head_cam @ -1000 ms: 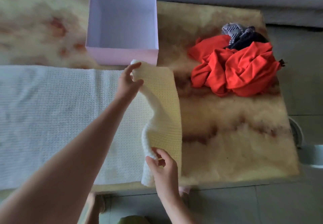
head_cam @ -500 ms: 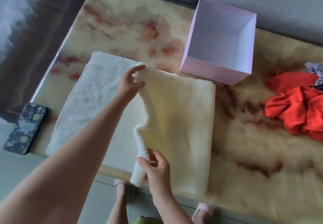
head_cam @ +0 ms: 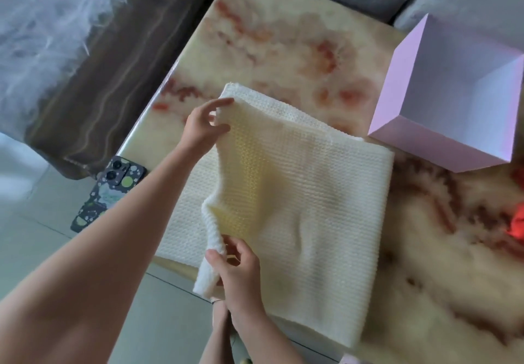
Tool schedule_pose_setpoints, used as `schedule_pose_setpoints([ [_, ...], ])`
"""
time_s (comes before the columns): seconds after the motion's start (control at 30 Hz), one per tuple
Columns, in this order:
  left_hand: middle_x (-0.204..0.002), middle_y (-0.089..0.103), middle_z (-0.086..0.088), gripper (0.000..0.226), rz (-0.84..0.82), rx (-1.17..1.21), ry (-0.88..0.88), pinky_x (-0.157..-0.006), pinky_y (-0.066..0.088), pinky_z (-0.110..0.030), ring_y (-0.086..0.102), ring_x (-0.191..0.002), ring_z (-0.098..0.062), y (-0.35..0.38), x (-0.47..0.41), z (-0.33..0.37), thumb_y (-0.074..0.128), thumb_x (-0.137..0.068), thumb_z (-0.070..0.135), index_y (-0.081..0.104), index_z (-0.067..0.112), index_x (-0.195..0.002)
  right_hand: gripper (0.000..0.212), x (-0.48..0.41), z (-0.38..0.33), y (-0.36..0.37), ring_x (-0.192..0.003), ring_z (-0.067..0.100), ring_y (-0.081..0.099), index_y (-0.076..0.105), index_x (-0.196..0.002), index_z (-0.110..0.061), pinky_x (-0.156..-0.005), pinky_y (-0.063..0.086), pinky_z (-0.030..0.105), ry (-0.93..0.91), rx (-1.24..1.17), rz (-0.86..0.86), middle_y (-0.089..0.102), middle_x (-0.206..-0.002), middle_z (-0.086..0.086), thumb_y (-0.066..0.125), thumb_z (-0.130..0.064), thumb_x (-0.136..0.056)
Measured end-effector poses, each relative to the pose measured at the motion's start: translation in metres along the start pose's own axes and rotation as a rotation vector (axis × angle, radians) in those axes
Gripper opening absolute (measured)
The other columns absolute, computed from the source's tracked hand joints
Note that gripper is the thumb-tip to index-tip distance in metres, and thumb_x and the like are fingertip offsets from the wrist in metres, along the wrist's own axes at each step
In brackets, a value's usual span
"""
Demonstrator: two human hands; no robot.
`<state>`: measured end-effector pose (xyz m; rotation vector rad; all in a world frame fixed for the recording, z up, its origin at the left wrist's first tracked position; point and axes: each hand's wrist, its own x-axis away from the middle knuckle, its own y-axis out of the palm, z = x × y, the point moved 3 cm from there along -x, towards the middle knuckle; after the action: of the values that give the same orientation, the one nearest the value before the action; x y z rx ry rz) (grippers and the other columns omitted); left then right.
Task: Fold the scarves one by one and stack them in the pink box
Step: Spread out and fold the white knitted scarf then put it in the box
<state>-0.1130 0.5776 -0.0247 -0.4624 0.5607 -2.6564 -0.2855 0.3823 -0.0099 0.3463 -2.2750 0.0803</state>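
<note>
Phone sits at the table's left edge. L hand pinches the far corner of the cream scarf's lifted flap, R hand pinches the near corner. The rest lies flat by the near edge. Mid-fold imo. Next: lay the flap down w/ edges matched, then fold smaller. Pink box at far right looks empty.

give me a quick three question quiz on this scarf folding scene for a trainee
1. True or false: no scarf shows inside the pink box.
2. The left hand and right hand both pinch: A cream knitted scarf, B red scarf, C striped scarf.
3. Fill in: a patterned ____ lies at the table edge by the left forearm.
Key: 1 true; 2 A; 3 phone.
</note>
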Motion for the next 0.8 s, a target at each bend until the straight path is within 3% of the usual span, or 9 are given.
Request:
schedule_pose_setpoints([
  [0.2,-0.106,0.058,0.008,0.056,-0.032,-0.019,0.038,-0.078,0.04,-0.012,0.049,-0.086,-0.009,-0.018,-0.03,-0.017,0.066,-0.074,-0.004,0.062,0.029,-0.119,0.023,-0.019,0.001,0.038,-0.075,0.006,0.064,0.068,-0.098,-0.025,-0.073,0.056,0.03,-0.01,0.009,-0.01,0.071,-0.085,-0.002,0.072,-0.015,-0.078],
  [0.37,-0.104,0.058,0.009,0.056,-0.053,-0.099,0.092,-0.072,0.032,0.003,0.048,-0.091,-0.008,-0.016,-0.059,-0.011,0.067,-0.075,0.0,0.062,0.028,-0.123,0.022,-0.037,0.0,0.056,-0.073,0.007,0.063,0.068,-0.097,-0.025,-0.071,0.055,0.031,-0.041,-0.007,0.019,0.071,-0.085,0.0,0.072,-0.013,-0.079],
  [0.53,-0.102,0.061,0.004,0.057,-0.099,-0.103,0.104,-0.081,0.042,-0.012,0.051,-0.088,-0.009,-0.016,-0.08,-0.017,0.069,-0.074,0.003,0.062,0.031,-0.123,0.021,-0.052,-0.003,0.073,-0.068,0.004,0.059,0.069,-0.094,-0.025,-0.065,0.052,0.025,-0.06,-0.04,0.03,0.068,-0.076,-0.007,0.072,-0.012,-0.078],
  [0.7,-0.101,0.059,0.003,0.056,-0.127,-0.111,0.112,-0.071,0.037,-0.002,0.05,-0.086,-0.008,-0.016,-0.098,-0.021,0.068,-0.075,0.003,0.062,0.033,-0.122,0.022,-0.061,-0.003,0.084,-0.07,0.006,0.061,0.069,-0.096,-0.025,-0.071,0.054,0.032,-0.054,-0.055,0.015,0.068,-0.077,-0.006,0.071,-0.013,-0.077],
  [0.8,-0.102,0.059,0.003,0.056,-0.154,-0.127,0.115,-0.079,0.041,-0.01,0.051,-0.088,-0.009,-0.018,-0.107,-0.027,0.069,-0.076,0.006,0.061,0.036,-0.122,0.023,-0.066,0.001,0.09,-0.072,0.006,0.06,0.069,-0.096,-0.027,-0.071,0.053,0.029,-0.059,-0.031,0.03,0.068,-0.078,-0.007,0.073,-0.017,-0.075],
])
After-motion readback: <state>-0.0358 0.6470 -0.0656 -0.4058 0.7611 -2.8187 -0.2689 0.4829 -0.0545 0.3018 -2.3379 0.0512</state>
